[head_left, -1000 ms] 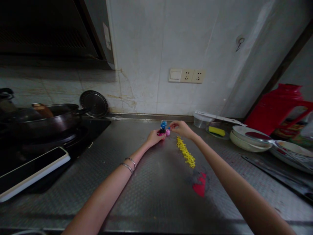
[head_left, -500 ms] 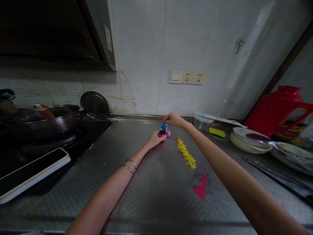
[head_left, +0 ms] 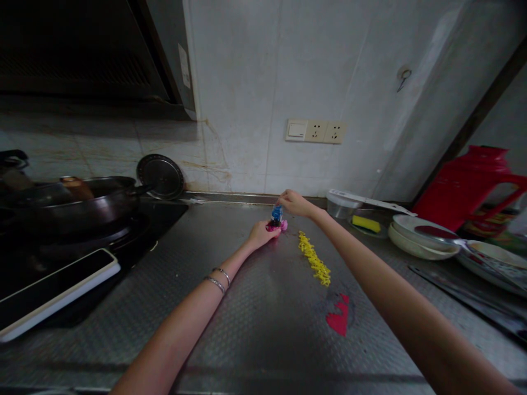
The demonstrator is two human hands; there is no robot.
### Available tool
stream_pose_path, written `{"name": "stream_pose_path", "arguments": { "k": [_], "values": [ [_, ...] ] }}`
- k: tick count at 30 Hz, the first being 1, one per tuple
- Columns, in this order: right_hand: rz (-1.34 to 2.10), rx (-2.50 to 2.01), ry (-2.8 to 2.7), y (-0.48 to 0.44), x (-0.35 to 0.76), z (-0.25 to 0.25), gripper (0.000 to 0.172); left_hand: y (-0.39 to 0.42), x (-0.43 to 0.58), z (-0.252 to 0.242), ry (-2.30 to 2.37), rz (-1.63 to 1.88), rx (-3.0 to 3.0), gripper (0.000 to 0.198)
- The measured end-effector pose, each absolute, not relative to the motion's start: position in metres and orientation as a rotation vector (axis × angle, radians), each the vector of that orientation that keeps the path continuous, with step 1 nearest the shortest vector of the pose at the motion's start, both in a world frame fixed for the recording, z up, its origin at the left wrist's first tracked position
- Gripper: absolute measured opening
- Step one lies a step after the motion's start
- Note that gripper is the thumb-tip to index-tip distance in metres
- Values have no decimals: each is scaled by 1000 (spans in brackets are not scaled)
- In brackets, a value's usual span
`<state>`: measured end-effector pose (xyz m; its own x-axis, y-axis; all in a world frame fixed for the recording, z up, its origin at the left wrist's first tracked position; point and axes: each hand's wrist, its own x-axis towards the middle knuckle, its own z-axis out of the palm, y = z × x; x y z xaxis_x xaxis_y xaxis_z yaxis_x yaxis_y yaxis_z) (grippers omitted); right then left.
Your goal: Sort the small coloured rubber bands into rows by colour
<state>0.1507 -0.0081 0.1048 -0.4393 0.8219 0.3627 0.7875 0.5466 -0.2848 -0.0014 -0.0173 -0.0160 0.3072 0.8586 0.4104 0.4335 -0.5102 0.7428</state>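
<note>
Left hand (head_left: 260,235): my fingers grip this blue-topped thing (head_left: 277,213)
Right hand (head_left: 295,203): up at its top, can't tell if pinching

The blue piece (head_left: 277,213) stands roughly upright, straight ahead at twelve o'clock: small, shiny, bright blue above and dark below, too small for finer detail to show. The pink lump (head_left: 284,225), pale and rounded, sits just beside its base at about four o'clock. Magenta bits (head_left: 271,227) show at its foot toward eight o'clock, partly hidden.
</note>
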Motion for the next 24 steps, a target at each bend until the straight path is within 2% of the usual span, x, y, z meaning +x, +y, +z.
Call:
{"name": "stream_pose_path", "arguments": {
  "k": [7,15,24],
  "values": [
    [27,-1423,-2398,-6,152,112,45,-16,-2,-17,1146,1117,2119,33],
    [-57,-1616,-2488,-5,133,105,50,-15,-2,-18,1154,1111,2089,41],
    [66,-1541,-2344,-10,139,115,49,-18,-2,-15,1137,1109,2082,33]
  ]
}}
